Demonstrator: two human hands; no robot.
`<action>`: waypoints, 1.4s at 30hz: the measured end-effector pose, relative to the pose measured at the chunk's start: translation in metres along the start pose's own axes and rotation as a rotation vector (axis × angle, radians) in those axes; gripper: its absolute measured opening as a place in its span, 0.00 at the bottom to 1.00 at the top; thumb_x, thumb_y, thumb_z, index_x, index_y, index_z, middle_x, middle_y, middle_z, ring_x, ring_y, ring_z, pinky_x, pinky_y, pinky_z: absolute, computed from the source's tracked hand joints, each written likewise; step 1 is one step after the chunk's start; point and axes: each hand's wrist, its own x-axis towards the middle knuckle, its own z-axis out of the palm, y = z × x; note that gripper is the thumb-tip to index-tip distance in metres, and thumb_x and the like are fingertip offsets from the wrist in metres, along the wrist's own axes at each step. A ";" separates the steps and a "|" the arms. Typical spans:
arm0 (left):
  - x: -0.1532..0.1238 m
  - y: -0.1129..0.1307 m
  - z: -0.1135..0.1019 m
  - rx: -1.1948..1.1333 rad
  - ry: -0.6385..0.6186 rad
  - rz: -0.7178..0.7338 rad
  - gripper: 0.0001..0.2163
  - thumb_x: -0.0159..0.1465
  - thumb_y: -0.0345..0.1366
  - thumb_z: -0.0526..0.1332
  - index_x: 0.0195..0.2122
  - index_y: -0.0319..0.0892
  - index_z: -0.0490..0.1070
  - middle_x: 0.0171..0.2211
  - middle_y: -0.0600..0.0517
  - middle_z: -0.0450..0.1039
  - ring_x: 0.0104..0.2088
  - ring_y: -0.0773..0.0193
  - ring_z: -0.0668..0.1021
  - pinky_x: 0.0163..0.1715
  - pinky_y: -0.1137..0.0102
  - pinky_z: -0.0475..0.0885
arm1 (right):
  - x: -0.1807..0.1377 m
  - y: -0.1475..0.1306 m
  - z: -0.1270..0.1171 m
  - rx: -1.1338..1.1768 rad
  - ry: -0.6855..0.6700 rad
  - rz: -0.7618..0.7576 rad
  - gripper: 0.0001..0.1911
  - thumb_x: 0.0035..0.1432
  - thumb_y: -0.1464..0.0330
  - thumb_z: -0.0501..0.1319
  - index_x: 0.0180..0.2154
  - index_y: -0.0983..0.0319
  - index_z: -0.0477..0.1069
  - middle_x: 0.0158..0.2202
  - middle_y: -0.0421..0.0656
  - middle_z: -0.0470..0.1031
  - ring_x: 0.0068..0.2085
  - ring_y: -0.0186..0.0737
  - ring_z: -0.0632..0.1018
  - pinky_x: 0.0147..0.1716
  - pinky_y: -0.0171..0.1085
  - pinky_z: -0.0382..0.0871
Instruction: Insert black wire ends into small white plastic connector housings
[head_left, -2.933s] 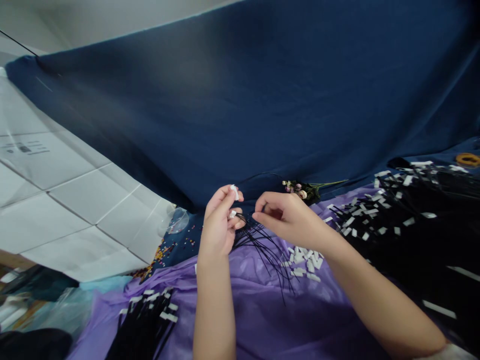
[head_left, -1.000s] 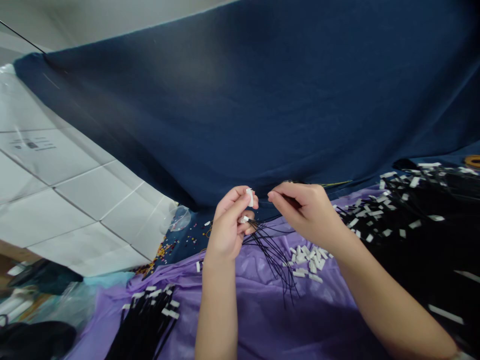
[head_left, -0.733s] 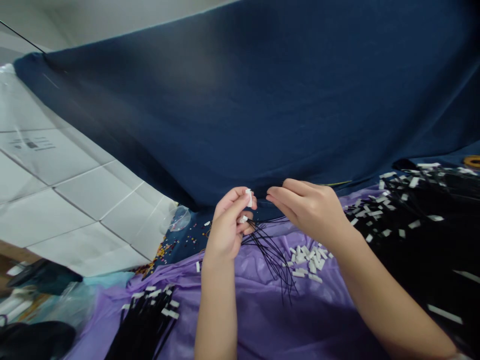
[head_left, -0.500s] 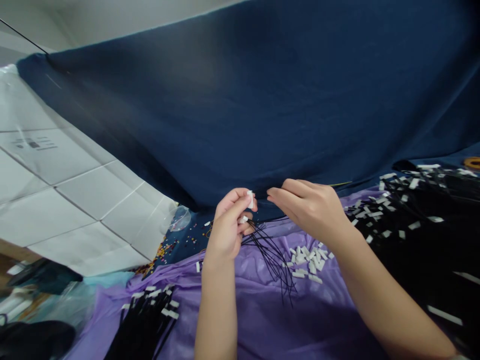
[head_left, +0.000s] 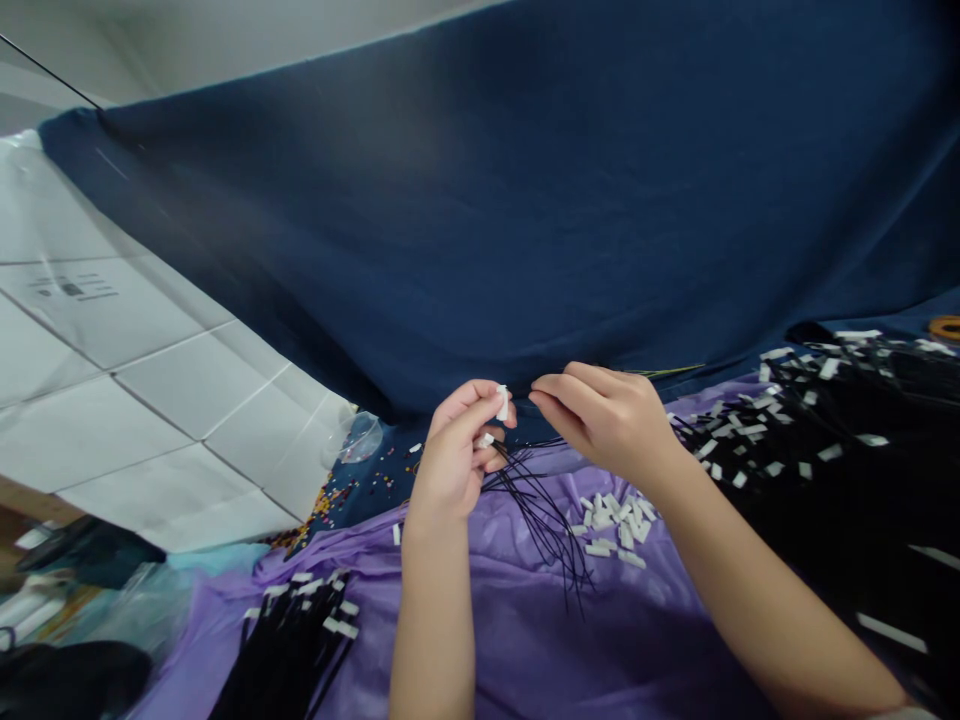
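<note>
My left hand (head_left: 454, 450) pinches a small white tag (head_left: 502, 403) upright between thumb and fingertips. Its lower fingers also grip a bundle of thin black cords (head_left: 536, 510), which fan down to the right from a white end piece at the palm. To the right, my right hand (head_left: 607, 405) is closed in a pinch, level with the tag and a short gap from it. Whatever its fingertips hold is too fine to make out. Below the hands, a pile of loose white tags (head_left: 619, 522) lies on the purple cloth (head_left: 540, 640).
Black cords with white tags (head_left: 300, 640) lie at lower left, and a larger heap of them (head_left: 810, 520) covers the right side. Small coloured beads (head_left: 330, 500) are scattered near a clear plastic cup (head_left: 361, 440). Dark blue cloth (head_left: 525, 200) hangs behind; white tiles (head_left: 165, 400) stand left.
My right hand has shifted slightly left, and its fingers have tilted a little. My left hand stays almost where it was, with the tag and cords still in it.
</note>
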 end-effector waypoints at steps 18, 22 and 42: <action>-0.005 -0.001 0.004 -0.029 -0.099 -0.052 0.10 0.59 0.38 0.66 0.31 0.40 0.65 0.24 0.58 0.66 0.13 0.82 0.52 0.12 0.82 0.49 | -0.006 0.005 -0.002 0.259 0.032 -0.003 0.13 0.68 0.72 0.57 0.47 0.62 0.80 0.25 0.39 0.70 0.24 0.27 0.67 0.24 0.29 0.60; -0.004 -0.002 0.004 -0.035 -0.088 -0.070 0.10 0.57 0.37 0.66 0.30 0.40 0.64 0.23 0.58 0.66 0.13 0.82 0.52 0.12 0.82 0.48 | -0.005 0.004 -0.004 0.235 -0.001 -0.004 0.13 0.68 0.73 0.57 0.46 0.61 0.80 0.25 0.39 0.70 0.23 0.27 0.66 0.23 0.30 0.59; -0.001 0.001 -0.004 -0.088 0.128 0.179 0.10 0.59 0.39 0.67 0.33 0.40 0.67 0.30 0.58 0.67 0.15 0.82 0.58 0.13 0.82 0.58 | 0.002 -0.016 -0.028 0.438 -0.198 0.129 0.05 0.64 0.68 0.62 0.41 0.60 0.76 0.35 0.41 0.77 0.33 0.35 0.76 0.34 0.35 0.68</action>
